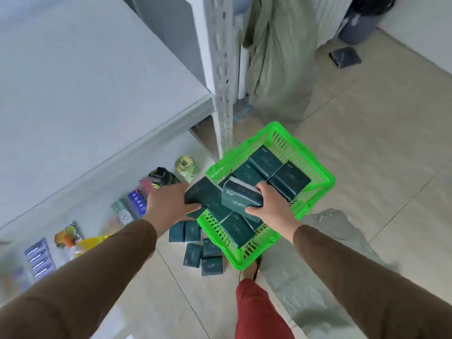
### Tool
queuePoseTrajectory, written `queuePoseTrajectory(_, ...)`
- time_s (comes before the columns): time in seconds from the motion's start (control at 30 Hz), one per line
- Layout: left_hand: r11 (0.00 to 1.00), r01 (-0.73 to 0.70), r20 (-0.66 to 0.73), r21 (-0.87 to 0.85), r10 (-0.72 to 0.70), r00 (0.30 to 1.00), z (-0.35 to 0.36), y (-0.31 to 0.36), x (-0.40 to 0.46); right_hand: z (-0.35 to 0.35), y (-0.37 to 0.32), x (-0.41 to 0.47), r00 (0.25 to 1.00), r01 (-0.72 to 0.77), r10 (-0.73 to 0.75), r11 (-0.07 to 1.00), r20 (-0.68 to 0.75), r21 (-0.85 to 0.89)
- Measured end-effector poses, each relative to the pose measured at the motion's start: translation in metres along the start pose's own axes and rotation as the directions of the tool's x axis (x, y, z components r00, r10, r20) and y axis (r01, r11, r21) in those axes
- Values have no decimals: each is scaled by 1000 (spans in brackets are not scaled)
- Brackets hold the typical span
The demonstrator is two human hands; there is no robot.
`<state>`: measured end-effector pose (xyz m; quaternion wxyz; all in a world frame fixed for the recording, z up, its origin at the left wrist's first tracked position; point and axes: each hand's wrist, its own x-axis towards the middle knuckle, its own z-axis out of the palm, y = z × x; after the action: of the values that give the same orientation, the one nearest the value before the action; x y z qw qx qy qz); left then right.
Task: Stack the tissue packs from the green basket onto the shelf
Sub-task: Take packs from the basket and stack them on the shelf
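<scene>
A pale shelf (80,77) fills the space up and to the left of the left hand (168,204), its perforated white upright (221,77) standing just beyond both hands. Farther past the right hand (271,207), a grey-green sack (276,57) leans by the upright, and a dark bin (359,23) stands well beyond it on the tiled floor (381,133).

The green basket (315,178) sits on the floor directly under and beyond the hands, with several dark green tissue packs lying loose inside it, among them a pack at the far side (265,160). The left hand grips one tissue pack (203,195) from its left edge, thumb underneath, over the basket's near-left rim. The right hand holds a second pack (241,195), fingers curled round its right end, touching the first pack. Below the left hand, a cluster of spare packs (198,248) lies on the floor just beside the basket.

To the left of the left hand, small goods line the lower shelf: a black and yellow item (163,178), a pale green container (187,167) and a blue packet (138,201), all blurred.
</scene>
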<state>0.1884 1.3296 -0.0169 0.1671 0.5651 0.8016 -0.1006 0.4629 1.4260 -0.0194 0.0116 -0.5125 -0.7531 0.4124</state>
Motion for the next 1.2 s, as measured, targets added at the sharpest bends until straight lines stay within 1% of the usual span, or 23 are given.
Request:
queuePoseTrajectory(0.07, 977, 103, -15, -187, -108, 994, -16, -46, -60, 13, -51, -31, 997, 82, -82, 996, -1, 43)
queuePoseTrajectory(0.13, 916, 157, -68, -369, -196, 978, -28, -94, -128, 33, -106, -67, 988, 154, -153, 983, -17, 99)
queuePoseTrajectory(0.2, 839, 203, -119, -505, -300, 946, -36, -143, -198, 60, -160, -103, 982, 190, -187, 962, -33, 198)
queuePoseTrajectory(0.33, 654, 270, -142, -706, -504, 852, -41, -235, -325, 124, -261, -160, 964, 258, -264, 886, -37, 386)
queuePoseTrajectory(0.4, 599, 296, -147, -744, -579, 802, -42, -275, -375, 153, -306, -181, 947, 288, -320, 845, -5, 451)
queuePoseTrajectory(0.53, 570, 342, -174, -747, -664, 727, -44, -349, -442, 201, -386, -207, 901, 338, -426, 807, 82, 484)
queuePoseTrajectory(0.63, 598, 344, -232, -724, -680, 695, -51, -399, -467, 230, -435, -209, 860, 415, -498, 808, 108, 417)
queuePoseTrajectory(0.77, 666, 359, -336, -654, -681, 651, -68, -470, -480, 276, -498, -193, 817, 471, -565, 770, 115, 431)
queuePoseTrajectory(0.87, 696, 377, -373, -611, -673, 639, -82, -526, -478, 310, -543, -171, 795, 492, -595, 745, 116, 450)
queuePoseTrajectory(0.97, 707, 420, -373, -569, -677, 634, -94, -583, -474, 344, -590, -148, 777, 489, -613, 731, 145, 475)
queuePoseTrajectory(1.07, 734, 483, -390, -478, -670, 632, -105, -636, -470, 374, -635, -128, 757, 496, -630, 725, 172, 478)
queuePoseTrajectory(1.2, 768, 534, -420, -353, -641, 643, -117, -699, -463, 408, -679, -109, 765, 506, -625, 731, 154, 457)
